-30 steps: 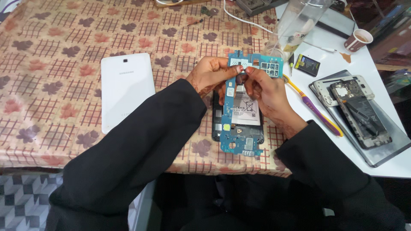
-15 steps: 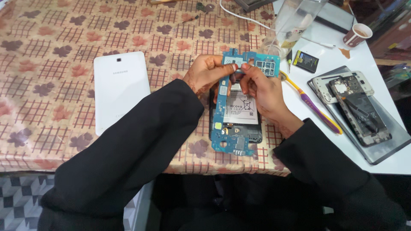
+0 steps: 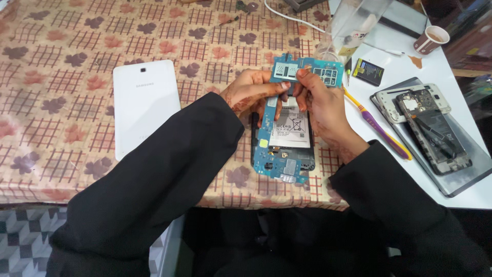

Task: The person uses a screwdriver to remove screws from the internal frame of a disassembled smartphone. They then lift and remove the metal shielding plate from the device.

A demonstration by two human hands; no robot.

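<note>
Between both hands, a blue circuit board (image 3: 287, 123) sits partly lifted off an opened tablet body (image 3: 282, 149) on the patterned tablecloth (image 3: 77, 66). Left hand (image 3: 251, 92) pinches the board's upper left part, fingertips closed on it. Right hand (image 3: 320, 105) closes on the upper middle of the board, thumb and forefinger clamped near the metal shields. Top edge of the board is raised; the lower end lies near the body's bottom edge, and I cannot tell whether it touches.

Doing this well, as I judge it: hold by the edges only, lift evenly, keep fingers off the connectors, and watch for any ribbon that may be attached below the grip.

Left of the grip, well apart, lies a white tablet back cover (image 3: 146, 113). Right of the grip, just beside the right wrist, lies a yellow and purple pry tool (image 3: 376, 125). Further right, a grey tray (image 3: 461, 182) holds a stripped phone frame (image 3: 430, 125).

Above the right hand stands a clear plastic container (image 3: 353, 25), contents unclear. A paper cup (image 3: 430, 40) far up right holds a brownish drink. A small black battery (image 3: 368, 72) lies between cup and grip.
</note>
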